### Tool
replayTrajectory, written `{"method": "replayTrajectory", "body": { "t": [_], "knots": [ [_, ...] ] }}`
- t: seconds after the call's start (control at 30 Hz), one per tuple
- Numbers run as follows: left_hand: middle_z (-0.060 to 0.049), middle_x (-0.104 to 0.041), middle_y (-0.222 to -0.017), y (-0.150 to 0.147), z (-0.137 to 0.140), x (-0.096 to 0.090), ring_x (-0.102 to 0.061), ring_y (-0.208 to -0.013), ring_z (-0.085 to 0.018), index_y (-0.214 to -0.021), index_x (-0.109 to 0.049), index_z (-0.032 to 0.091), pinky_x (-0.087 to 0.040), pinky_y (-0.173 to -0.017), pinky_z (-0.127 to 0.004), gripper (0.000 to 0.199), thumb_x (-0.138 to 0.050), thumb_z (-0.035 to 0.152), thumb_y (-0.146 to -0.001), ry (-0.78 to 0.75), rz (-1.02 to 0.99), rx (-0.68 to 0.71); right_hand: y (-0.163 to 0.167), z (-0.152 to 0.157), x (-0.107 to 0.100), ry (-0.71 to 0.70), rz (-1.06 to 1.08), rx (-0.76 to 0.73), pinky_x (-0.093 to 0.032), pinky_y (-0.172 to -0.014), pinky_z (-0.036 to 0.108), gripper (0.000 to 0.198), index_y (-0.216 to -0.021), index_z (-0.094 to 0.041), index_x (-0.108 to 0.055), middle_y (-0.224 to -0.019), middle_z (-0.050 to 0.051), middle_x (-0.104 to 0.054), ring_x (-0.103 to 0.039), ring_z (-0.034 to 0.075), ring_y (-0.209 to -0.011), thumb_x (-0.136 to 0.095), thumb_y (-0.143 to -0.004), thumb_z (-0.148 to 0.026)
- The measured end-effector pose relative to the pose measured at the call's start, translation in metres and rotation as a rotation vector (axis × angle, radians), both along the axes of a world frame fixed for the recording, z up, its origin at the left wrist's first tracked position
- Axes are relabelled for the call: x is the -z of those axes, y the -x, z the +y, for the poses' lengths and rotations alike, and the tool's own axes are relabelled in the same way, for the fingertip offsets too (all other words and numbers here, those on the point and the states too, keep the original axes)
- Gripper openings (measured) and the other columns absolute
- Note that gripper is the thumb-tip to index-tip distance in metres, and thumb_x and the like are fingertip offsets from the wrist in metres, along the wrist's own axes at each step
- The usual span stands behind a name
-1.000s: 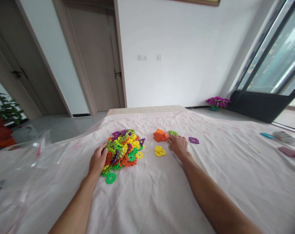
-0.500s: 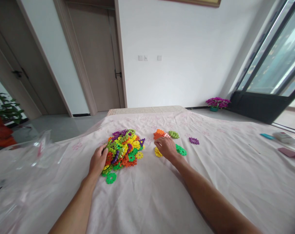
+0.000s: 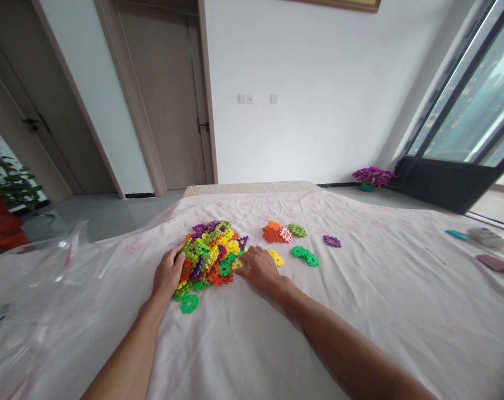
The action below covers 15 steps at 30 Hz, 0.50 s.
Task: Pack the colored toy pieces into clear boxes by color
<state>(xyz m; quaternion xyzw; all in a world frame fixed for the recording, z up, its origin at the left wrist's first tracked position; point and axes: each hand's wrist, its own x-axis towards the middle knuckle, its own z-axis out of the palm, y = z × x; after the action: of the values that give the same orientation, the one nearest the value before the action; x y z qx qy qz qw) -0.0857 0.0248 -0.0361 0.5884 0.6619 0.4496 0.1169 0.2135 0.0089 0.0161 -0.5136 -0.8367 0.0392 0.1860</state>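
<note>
A mixed heap of coloured plastic snowflake pieces (image 3: 210, 250) lies on a pale pink cloth (image 3: 277, 333). My left hand (image 3: 167, 273) rests against the heap's left side, fingers curled on the pieces. My right hand (image 3: 260, 268) lies flat at the heap's right edge, fingertips touching a yellow piece there. Sorted groups sit to the right: orange pieces (image 3: 276, 232), a light green piece (image 3: 297, 230), dark green pieces (image 3: 305, 255), a purple piece (image 3: 331, 241) and yellow pieces (image 3: 277, 257) partly hidden by my right hand. One green piece (image 3: 189, 303) lies loose near my left wrist.
A clear plastic bag (image 3: 39, 278) lies crumpled at the left. At the far right edge lie a teal object (image 3: 457, 234), a pale box (image 3: 487, 237) and a dark red item (image 3: 497, 262). Beyond the cloth are doors, a white wall and a flower pot (image 3: 371, 177).
My right hand has moved left, from the light green and orange groups across the yellow pieces to the heap's right edge. Dark green pieces now show uncovered. My left hand has stayed put.
</note>
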Motion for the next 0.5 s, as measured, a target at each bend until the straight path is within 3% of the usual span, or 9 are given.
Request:
{"method": "replayTrajectory", "body": {
  "t": [0.23,0.5],
  "knots": [
    [-0.007,-0.062,-0.127,0.001,0.001,0.0,-0.054,-0.121,-0.022,-0.122,-0.059,0.021,-0.038,-0.107,-0.035,0.044,-0.041,0.043,-0.089,-0.007,-0.009,0.004,-0.011,0.01,0.0,0.101,0.217,0.056,-0.033,-0.063,0.023,0.016,-0.088,-0.022,-0.068,-0.086,0.001,-0.07,-0.059,0.014,-0.075,-0.057,-0.086,-0.032],
    [-0.006,-0.062,-0.128,0.001,0.0,0.0,-0.054,-0.121,-0.022,-0.123,-0.059,0.021,-0.038,-0.107,-0.036,0.044,-0.041,0.042,-0.089,-0.006,-0.013,0.005,-0.048,0.03,-0.017,0.136,0.168,0.27,-0.029,-0.057,0.023,0.019,-0.081,-0.021,-0.07,-0.081,0.001,-0.071,-0.059,0.014,-0.072,-0.053,-0.082,-0.028]
  ]
}}
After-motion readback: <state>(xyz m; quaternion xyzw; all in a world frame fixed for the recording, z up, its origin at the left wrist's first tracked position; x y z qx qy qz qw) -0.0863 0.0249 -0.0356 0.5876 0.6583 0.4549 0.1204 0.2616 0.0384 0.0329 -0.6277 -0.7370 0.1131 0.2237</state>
